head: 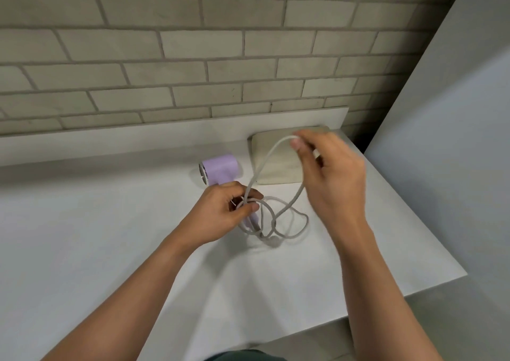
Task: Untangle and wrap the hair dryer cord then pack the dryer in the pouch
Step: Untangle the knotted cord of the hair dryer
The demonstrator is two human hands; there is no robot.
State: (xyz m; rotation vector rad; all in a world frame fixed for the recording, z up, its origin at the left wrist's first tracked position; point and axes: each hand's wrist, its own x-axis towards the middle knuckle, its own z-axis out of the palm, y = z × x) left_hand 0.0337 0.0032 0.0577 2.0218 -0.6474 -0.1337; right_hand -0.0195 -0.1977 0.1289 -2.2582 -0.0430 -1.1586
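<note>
Brick wall backs the white counter (110,236). My left hand (220,214) clenches the hair dryer (219,167) handle and a cord (260,168) loop mid-counter, anchoring it. My right hand (334,175) pinches the cord high, judged to free slack. The pouch (278,167) lies at the far right corner.

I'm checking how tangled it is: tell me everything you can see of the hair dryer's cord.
The cord is pale grey, flexible-looking, not yet wrapped. The right hand pinches a raised loop above the beige pouch; the left hand grips it at the handle of the lilac hair dryer. Other loops lie crossed on the white counter.
</note>
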